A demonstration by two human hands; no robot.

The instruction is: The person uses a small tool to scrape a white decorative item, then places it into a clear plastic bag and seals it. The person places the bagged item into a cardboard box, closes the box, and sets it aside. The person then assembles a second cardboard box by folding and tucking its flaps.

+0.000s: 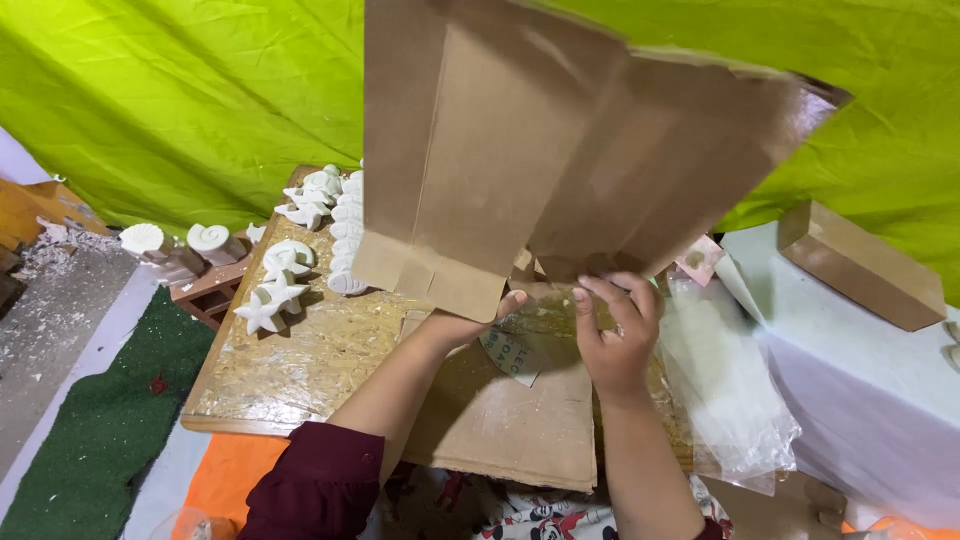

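Both hands, the left hand and the right hand, pinch the bottom edge of a big brown paper bag held up over the surface, and it looks light, thin and bendy, best gripped by its edges.

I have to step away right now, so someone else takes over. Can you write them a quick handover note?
Left hand: grip on the bottom edge of a brown paper bag, held up and partly spread.
Right hand: fingers pinching the same bag's lower edge.
White plaster starfish and shells sit on the chipboard, left. Flat bags lie under the hands; clear plastic sleeves to the right.
Done: one bag lifted. Nothing visibly packed.
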